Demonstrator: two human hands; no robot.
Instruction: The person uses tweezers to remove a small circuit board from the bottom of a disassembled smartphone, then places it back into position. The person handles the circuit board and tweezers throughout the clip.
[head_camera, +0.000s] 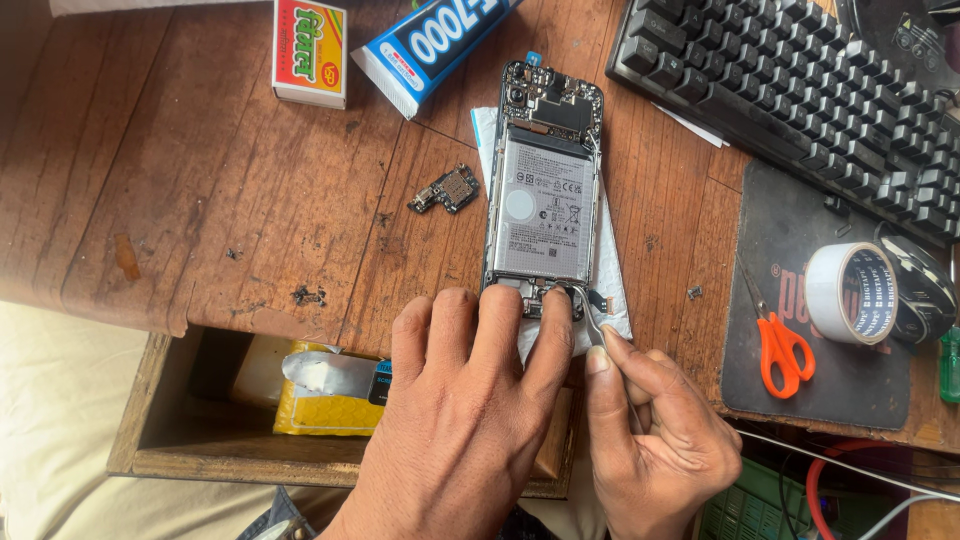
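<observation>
Presently, an opened phone (545, 190) lies back-up on a sheet of white paper (612, 290) near the front edge of the wooden desk (200, 200). The left hand (470, 400) rests fingers side by side and pressed flat on the phone's lower end, at its 6 o'clock. The right hand (655, 440) pinches slim metal tweezers (592, 322) between thumb and forefinger, tips meeting the lower board at about 5 o'clock of the phone.

Handling, as judged: the phone is light, stiff in its frame but fragile inside; the grey battery (543, 210) should not be pressed or pierced, and the thin flex strips tear easily. Safest hold is on the long side rails, not the exposed boards.

Surroundings: a loose small circuit board (447, 189) lies at 9 o'clock of the phone, apart from it. A glue tube box (430, 45) and a matchbox (310, 52) sit at 11 o'clock. A black keyboard (800, 90) stands close at 2 o'clock; a tape roll (850, 292) and orange-handled scissors (780, 340) on a dark mat at 4 o'clock. An open drawer (300, 400) gapes just below the edge at 7 o'clock. Freest room lies towards 9 and 10 o'clock
</observation>
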